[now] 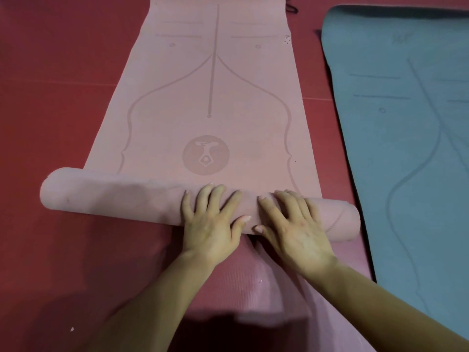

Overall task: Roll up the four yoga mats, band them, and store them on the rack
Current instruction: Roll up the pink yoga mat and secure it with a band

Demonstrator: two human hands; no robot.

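Telescoping is the risk — left hand and right hand lie flat, fingers straight and grasping nothing, on the right half of the roll of the pink mat on the floor — so the unpressed left end could slacken and wind crooked.

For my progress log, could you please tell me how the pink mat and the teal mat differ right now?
The pink mat is partly rolled at its near end; the teal mat lies flat. The left hand and right hand press on the pink mat's roll; nothing touches the teal mat. Both lie on the red floor and carry printed alignment lines.
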